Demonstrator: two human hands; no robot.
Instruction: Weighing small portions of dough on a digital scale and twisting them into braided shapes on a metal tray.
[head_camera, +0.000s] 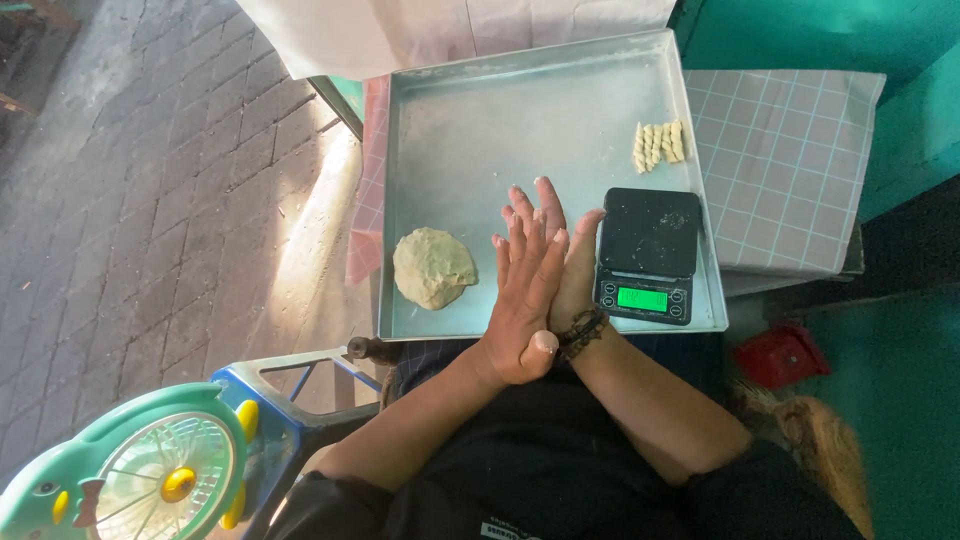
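Metal tray (450, 120): one dough lump (433, 267), five twists (658, 145), one scale (648, 255)

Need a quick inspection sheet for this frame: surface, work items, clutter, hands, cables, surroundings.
Surface: metal tray resting over the person's lap, floor scuffed and dusty.
Work items: lump of pale dough at the tray's near left; row of small twisted dough pieces at far right; black digital scale with lit green display at near right, platform bare.
Clutter: nothing seen on the tray beyond these.
Hands: left hand and right hand pressed palm to palm above the tray; whether anything lies between them cannot be told. Dark bracelet on the right wrist.
Cables: nothing seen.
Surroundings: checked cloth to the right, brick paving to the left, teal toy-like fan at lower left, red object on the floor.
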